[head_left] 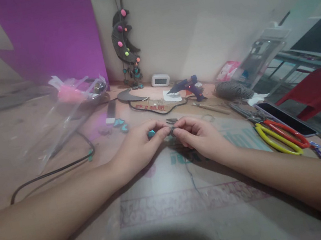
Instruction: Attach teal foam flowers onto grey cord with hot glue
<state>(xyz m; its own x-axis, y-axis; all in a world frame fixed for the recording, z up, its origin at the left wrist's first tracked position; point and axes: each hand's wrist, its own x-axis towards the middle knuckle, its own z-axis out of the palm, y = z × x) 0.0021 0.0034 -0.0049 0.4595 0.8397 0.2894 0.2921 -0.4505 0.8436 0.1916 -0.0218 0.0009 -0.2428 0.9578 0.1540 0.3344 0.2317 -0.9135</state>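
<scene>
Left hand [150, 138] and right hand [201, 131] pinch small dark-grey piece [171, 129], material unclear, between thumbs and forefingers. Slim metal tool [172, 121] at 12 o'clock, blue plastic glue gun [193, 87] at 1. Likely fine fingertip adjusting; calls for steady grip.

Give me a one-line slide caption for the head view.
Both hands pinch a small dark piece, blue glue gun and scissors nearby.

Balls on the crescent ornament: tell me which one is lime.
The lime ball sits low on the ornament, above and left of the bottom orange ball; the others are pink, purple or orange.
</scene>
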